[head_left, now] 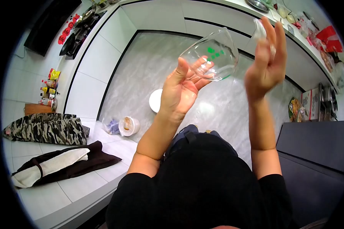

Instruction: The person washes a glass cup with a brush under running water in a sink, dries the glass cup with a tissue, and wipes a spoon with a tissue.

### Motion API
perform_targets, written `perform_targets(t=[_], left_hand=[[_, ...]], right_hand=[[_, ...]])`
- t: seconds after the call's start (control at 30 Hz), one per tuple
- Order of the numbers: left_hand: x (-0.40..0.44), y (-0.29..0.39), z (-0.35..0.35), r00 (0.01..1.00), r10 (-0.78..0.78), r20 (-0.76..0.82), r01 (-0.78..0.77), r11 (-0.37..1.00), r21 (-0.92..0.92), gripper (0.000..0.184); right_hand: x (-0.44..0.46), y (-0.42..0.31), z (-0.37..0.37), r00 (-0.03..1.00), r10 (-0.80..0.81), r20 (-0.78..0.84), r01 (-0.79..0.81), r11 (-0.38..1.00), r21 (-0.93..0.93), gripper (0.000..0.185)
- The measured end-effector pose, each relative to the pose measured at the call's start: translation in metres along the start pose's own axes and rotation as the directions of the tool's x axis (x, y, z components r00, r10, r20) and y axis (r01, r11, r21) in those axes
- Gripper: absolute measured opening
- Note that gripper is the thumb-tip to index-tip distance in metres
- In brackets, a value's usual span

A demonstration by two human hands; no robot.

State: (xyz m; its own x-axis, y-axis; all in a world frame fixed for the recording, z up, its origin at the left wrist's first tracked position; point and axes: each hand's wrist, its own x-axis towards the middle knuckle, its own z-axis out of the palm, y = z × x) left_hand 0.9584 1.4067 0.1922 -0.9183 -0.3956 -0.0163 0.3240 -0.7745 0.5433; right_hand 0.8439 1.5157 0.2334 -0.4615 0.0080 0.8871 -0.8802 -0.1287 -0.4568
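Observation:
My left hand [179, 89] holds a clear glass cup [221, 57] out over the floor, thumb at its rim and fingers beneath it. The cup is tilted on its side, its wide mouth towards my left hand, with green markings on its wall. To the right, my right hand [269, 63] is raised apart from the cup and slightly blurred. A crumpled white tissue or thin cloth [260, 28] is held at its fingers; its exact kind is unclear.
A white bin [129, 126] and a round white object [155, 100] are on the grey floor. Counters run along the left and far sides, with a black stove [78, 38] at upper left. A camouflage cloth [46, 128] and a dark garment [70, 164] hang or lie at lower left. A dark cabinet [317, 145] stands right.

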Motion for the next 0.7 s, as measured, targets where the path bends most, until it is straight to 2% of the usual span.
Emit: perform_targets(t=[0.03, 0.07, 0.13, 0.17, 0.2, 0.23, 0.27, 0.3, 0.33, 0.37, 0.43, 0.47, 0.5, 0.57, 0.6, 0.67, 0.7], left_hand=[[0.000, -0.004, 0.005, 0.999, -0.014, -0.037, 0.012, 0.998, -0.056, 0.059], [0.003, -0.010, 0.010, 1.000, 0.000, -0.002, 0.000, 0.993, -0.121, 0.056], [-0.002, -0.016, 0.017, 0.998, -0.010, -0.055, 0.004, 0.994, -0.111, 0.043], [-0.004, -0.017, 0.022, 0.998, -0.016, -0.056, 0.008, 0.990, -0.141, 0.039], [-0.004, -0.021, 0.024, 0.997, 0.011, -0.079, -0.021, 0.991, -0.129, 0.040], [-0.004, -0.024, 0.024, 1.000, 0.023, 0.000, -0.023, 0.986, -0.163, 0.040], [-0.004, -0.027, 0.020, 0.996, 0.034, 0.078, -0.018, 0.981, -0.193, 0.041], [-0.003, -0.026, 0.024, 0.994, 0.038, 0.105, -0.022, 0.989, -0.148, 0.039], [-0.003, -0.024, 0.027, 0.990, 0.042, 0.132, -0.029, 0.994, -0.103, 0.040], [-0.002, -0.023, 0.030, 0.986, 0.047, 0.158, -0.038, 0.998, -0.059, 0.044], [0.010, -0.008, 0.006, 0.940, -0.015, 0.340, 0.023, 1.000, -0.019, 0.050], [0.004, -0.002, 0.009, 0.993, -0.068, 0.095, 0.041, 0.965, 0.261, 0.051], [-0.003, 0.002, 0.007, 0.990, -0.046, 0.136, -0.015, 0.910, 0.414, 0.050], [-0.006, 0.011, 0.005, 0.970, -0.022, 0.241, -0.154, 0.711, 0.686, 0.052], [-0.008, 0.012, 0.004, 0.964, -0.044, 0.262, -0.153, 0.713, 0.685, 0.050], [-0.012, 0.006, -0.006, 0.951, 0.008, 0.309, -0.253, 0.594, 0.764, 0.051], [-0.013, 0.004, -0.008, 0.940, 0.025, 0.340, -0.300, 0.531, 0.792, 0.051]], right_hand=[[-0.006, -0.007, 0.002, 0.990, -0.130, 0.058, 0.134, 0.987, -0.084, 0.026], [-0.013, -0.015, 0.005, 0.961, -0.254, 0.113, 0.269, 0.951, -0.150, 0.029], [-0.021, -0.026, 0.012, 0.872, -0.362, 0.329, 0.471, 0.803, -0.366, 0.029], [-0.022, -0.016, 0.017, 0.872, -0.377, 0.312, 0.478, 0.792, -0.379, 0.029], [-0.021, -0.011, 0.017, 0.919, -0.284, 0.274, 0.366, 0.872, -0.326, 0.029], [-0.021, -0.006, 0.018, 0.954, -0.187, 0.234, 0.247, 0.932, -0.265, 0.029], [-0.020, -0.005, 0.017, 0.979, 0.049, 0.200, -0.025, 0.992, -0.121, 0.029], [-0.020, -0.004, 0.016, 0.938, 0.280, 0.202, -0.293, 0.955, 0.035, 0.028], [-0.022, -0.001, 0.013, 0.893, 0.343, 0.291, -0.409, 0.888, 0.209, 0.027], [-0.023, 0.002, 0.011, 0.841, 0.377, 0.389, -0.516, 0.776, 0.363, 0.026], [-0.031, -0.006, 0.007, 0.737, 0.497, 0.458, -0.670, 0.629, 0.395, 0.027], [-0.037, 0.014, 0.015, 0.734, 0.605, 0.307, -0.652, 0.502, 0.569, 0.029], [-0.036, 0.022, 0.010, 0.637, 0.700, 0.322, -0.721, 0.395, 0.569, 0.031], [-0.054, 0.041, 0.012, 0.518, 0.709, 0.479, -0.720, 0.058, 0.692, 0.036], [-0.055, 0.039, 0.021, 0.490, 0.685, 0.539, -0.660, -0.112, 0.743, 0.037], [-0.055, 0.035, 0.032, 0.460, 0.624, 0.632, -0.481, -0.423, 0.768, 0.041], [-0.053, 0.032, 0.034, 0.513, 0.549, 0.660, -0.485, -0.449, 0.751, 0.042]])
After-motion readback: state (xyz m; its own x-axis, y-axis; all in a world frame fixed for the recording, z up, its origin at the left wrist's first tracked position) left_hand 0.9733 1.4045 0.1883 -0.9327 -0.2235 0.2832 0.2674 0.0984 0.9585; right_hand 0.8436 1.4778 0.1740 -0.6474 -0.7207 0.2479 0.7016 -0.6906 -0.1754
